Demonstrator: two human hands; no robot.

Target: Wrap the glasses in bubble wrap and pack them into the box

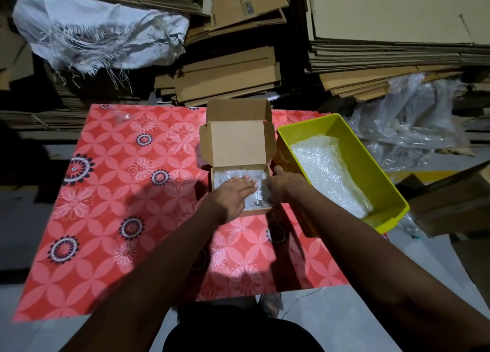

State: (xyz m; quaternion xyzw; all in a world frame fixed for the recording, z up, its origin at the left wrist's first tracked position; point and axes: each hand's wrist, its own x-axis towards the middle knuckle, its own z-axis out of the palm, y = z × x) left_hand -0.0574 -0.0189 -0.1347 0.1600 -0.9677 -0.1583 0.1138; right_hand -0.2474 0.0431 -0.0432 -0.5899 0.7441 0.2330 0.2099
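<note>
A small brown cardboard box (pixel 238 142) stands open on the table, its lid flipped up at the back. Inside lies a bundle wrapped in bubble wrap (pixel 254 201) that fills the box's bottom. My left hand (pixel 234 195) lies flat on top of the bundle, fingers stretched out and together. My right hand (pixel 282 186) is at the box's right wall, thumb up along the edge, fingers curled against the bundle's right side. The glasses themselves are hidden under the wrap.
A yellow plastic bin (pixel 376 171) with sheets of bubble wrap (pixel 326 171) stands right of the box. The table has a red flowered cloth (pixel 127 192); a small clear object (pixel 122 117) lies at its far left. Flattened cartons (pixel 230 75) and plastic bags (pixel 413 118) are stacked behind.
</note>
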